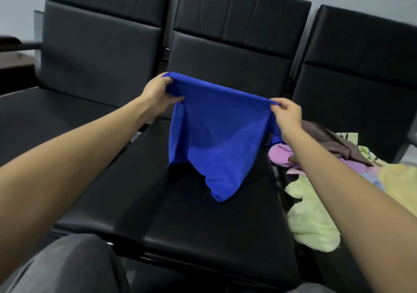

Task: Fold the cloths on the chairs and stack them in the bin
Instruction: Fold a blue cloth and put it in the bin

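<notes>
Now the cloth (216, 134), a bright blue one, is hanging in the air over the middle seat (180, 225), and both hands are doing the work. The left hand (158, 92) is pinching one top corner, fingers curled over the hem with the thumb underneath. The right hand (287, 114) is nipping the other corner between thumb and fingertips, its other fingers tucked in. They are pulling apart, so the top edge is running taut between them while the body is drooping to a point just above the seat, possibly brushing it; that is hard to call from up here. Holding it by the corners like this is letting the weight of the fabric pull out the wrinkles and showing the person where the edges lie. It looks like the set-up for a first fold, likely to be laid down on that flat black seat in front. Over on the right-hand chair (361, 67), the pile (316, 202) is waiting: pale green, lilac, brown and yellow cloths, all crumpled and unfolded. No bin is showing anywhere in view, so how much is stacked I cannot tell; judging by that heap, plenty is left to do.
</notes>
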A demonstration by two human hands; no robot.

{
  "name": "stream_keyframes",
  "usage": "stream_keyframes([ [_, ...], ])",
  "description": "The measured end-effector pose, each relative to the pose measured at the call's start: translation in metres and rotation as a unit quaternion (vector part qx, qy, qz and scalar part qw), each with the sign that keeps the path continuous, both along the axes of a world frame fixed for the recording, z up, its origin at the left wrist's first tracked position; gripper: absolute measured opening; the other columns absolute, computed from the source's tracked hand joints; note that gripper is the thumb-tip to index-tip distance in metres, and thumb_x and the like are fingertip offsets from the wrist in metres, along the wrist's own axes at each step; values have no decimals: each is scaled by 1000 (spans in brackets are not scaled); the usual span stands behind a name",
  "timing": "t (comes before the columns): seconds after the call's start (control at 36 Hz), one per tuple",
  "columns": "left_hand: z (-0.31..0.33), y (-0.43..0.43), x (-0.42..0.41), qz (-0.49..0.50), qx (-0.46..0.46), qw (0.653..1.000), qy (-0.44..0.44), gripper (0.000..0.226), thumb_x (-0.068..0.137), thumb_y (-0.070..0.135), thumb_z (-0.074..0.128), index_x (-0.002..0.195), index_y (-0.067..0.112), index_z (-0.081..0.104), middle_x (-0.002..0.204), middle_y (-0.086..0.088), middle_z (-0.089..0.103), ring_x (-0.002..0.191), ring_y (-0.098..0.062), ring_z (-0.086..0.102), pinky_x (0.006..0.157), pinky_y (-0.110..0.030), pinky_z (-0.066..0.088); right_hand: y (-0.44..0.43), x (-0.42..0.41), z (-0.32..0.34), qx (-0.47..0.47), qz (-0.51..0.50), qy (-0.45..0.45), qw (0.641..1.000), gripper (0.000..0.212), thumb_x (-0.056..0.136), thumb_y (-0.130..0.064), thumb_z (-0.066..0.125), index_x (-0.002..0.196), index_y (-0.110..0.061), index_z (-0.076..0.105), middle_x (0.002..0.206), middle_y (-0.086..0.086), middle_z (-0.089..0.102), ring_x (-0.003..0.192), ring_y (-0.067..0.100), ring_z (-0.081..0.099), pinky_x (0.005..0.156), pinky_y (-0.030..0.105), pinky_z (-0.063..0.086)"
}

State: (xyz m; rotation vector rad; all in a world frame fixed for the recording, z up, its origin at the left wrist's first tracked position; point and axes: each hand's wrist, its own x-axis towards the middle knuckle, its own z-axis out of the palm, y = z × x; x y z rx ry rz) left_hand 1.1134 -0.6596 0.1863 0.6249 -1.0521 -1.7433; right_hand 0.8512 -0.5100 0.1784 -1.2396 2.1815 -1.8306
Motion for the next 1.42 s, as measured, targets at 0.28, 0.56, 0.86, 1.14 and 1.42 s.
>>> stream_keyframes([
  [0.28,-12,27,23,113,-99,988,38,35,73,-7,41,59,11,68,64,-7,61,70,-21,56,65,-26,49,39,23,1,-86,18,41,995,13,91,-8,56,94,-17,65,82,-10,63,76,-6,57,73,11,43],
  [0.56,-99,67,65,53,-228,895,-380,36,83,-6,49,53,12,42,33,13,38,34,1,33,38,-11,24,102,29,-79,300,244,36,921,7,89,-12,64,87,-17,67,75,-11,67,71,-2,57,73,17,44],
  [0.86,-115,66,91,-199,-260,564,-758,17,77,24,72,86,26,58,80,1,59,76,-23,58,71,-30,47,96,35,-91,647,383,44,658,18,86,1,62,91,-16,58,67,-7,52,52,-7,50,52,11,34],
  [1.14,-124,69,78,-172,-334,579,-724,16,81,14,62,73,22,51,73,2,53,65,-17,47,65,-30,38,87,49,-99,653,368,78,657,23,89,-3,60,75,-18,50,70,-4,48,65,6,44,56,14,35],
  [1.42,-123,53,81,8,-281,685,-672,29,86,0,48,112,9,55,105,-9,55,94,-30,56,73,-34,47,61,44,-95,266,172,80,945,11,86,-9,61,84,-17,54,61,0,47,55,10,40,43,12,30],
])
